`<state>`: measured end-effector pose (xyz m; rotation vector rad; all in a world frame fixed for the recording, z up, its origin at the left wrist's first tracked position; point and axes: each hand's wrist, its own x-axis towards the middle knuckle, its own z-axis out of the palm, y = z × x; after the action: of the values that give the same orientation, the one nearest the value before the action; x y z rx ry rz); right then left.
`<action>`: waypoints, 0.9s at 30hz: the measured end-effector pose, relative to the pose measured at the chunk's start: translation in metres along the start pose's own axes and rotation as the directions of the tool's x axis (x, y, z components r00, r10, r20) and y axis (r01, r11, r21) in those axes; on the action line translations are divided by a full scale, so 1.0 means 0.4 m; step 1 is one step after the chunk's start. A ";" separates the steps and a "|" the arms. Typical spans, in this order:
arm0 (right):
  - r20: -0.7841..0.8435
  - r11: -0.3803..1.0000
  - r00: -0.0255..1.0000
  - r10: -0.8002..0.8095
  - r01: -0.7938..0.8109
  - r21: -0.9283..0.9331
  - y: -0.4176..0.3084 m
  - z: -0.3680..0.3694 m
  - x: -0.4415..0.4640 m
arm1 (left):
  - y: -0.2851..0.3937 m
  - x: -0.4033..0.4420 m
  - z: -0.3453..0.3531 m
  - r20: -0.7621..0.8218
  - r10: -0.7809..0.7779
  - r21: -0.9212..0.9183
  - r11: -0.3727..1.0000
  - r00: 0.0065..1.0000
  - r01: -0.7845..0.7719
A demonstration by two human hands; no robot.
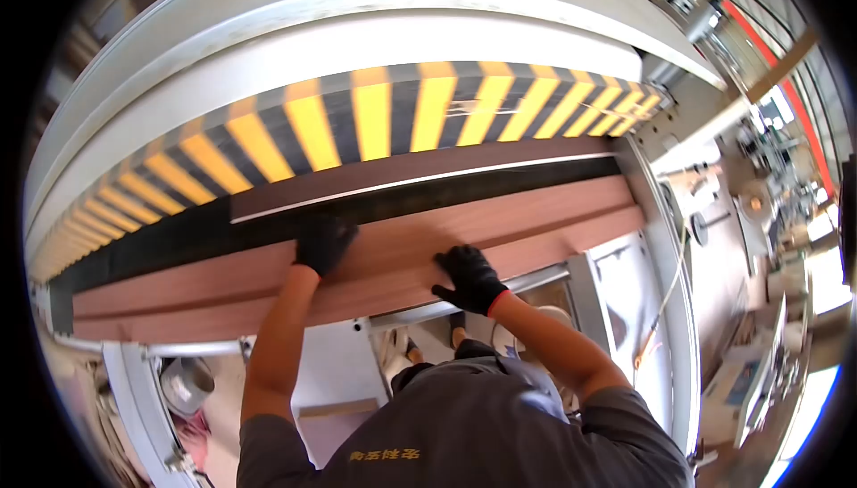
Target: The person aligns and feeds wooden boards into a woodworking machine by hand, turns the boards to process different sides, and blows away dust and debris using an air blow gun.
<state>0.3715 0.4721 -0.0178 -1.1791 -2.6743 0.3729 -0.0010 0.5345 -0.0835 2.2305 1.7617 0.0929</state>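
Note:
Two long reddish-brown boards lie side by side across the machine bed, a far board (pixel 402 238) and a near board (pixel 536 251). My left hand (pixel 326 245), in a black glove, rests at the far edge of the far board; its fingers blend into the dark bed behind, so their pose is unclear. My right hand (pixel 469 280), gloved in black with a red cuff, lies on the near board, thumb apart from the fingers. Beyond the boards, a dark brown panel (pixel 357 183) with a pale front edge lies under the striped beam.
A yellow-and-black striped beam (pixel 357 117) spans the machine above the bed, below a broad white housing (pixel 402 37). A metal side frame (pixel 656 220) bounds the right end. A grey bucket (pixel 187 385) stands on the floor at left.

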 end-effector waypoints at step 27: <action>0.870 -0.211 -0.109 0.481 -0.977 -0.006 0.868 -0.858 -0.814 | 0.477 -0.190 0.117 -0.224 0.001 0.038 0.999 0.974 0.008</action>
<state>0.9237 0.5073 0.1775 -2.6248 -0.7138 2.1568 0.1706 0.4134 -0.0665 2.3224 1.8958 0.3246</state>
